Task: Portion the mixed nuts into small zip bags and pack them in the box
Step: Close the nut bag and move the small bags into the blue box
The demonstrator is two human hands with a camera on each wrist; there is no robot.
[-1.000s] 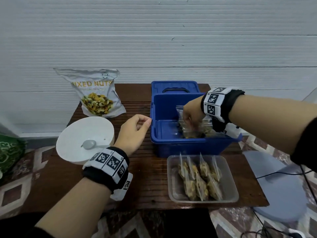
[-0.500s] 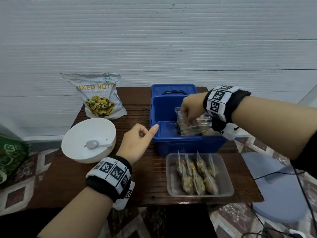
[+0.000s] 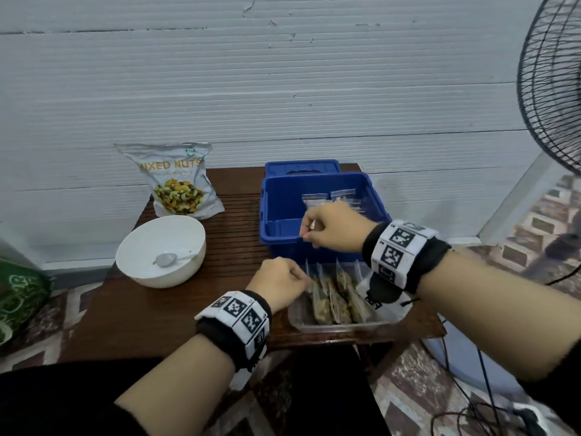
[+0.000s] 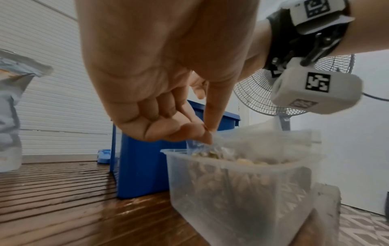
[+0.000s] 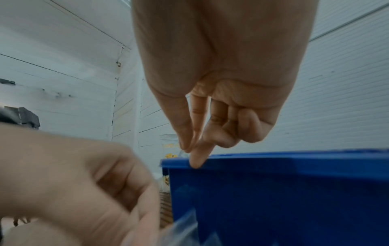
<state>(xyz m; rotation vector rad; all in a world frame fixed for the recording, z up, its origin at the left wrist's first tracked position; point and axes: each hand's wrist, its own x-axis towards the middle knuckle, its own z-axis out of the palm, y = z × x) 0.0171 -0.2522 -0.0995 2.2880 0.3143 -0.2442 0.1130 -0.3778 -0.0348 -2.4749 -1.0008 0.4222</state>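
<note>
The open blue box [image 3: 267, 209] stands at the back of the table with filled zip bags [image 3: 327, 196] upright at its right side. In front of it, a clear tray [image 3: 339, 324] holds several more filled zip bags [image 3: 333, 305]. My left hand [image 3: 306, 281] is at the tray's left end. In the left wrist view its thumb and forefinger [image 4: 207, 135] pinch the top of one zip bag there. My right hand [image 3: 306, 231] hovers over the box's front rim [image 5: 273, 159]. Its fingers are curled with thumb and forefinger tips together [image 5: 192, 149], and it holds nothing.
A mixed nuts pouch [image 3: 179, 184] leans on the wall at the back left. A white bowl [image 3: 160, 247] with a spoon [image 3: 169, 258] sits in front of it. The blue lid [image 3: 301, 168] lies behind the box. A standing fan [image 3: 553, 89] is at the right.
My right hand has let go of the bags in the box and pulled back to its front rim. My left hand has moved right to the tray and pinched a bag.
</note>
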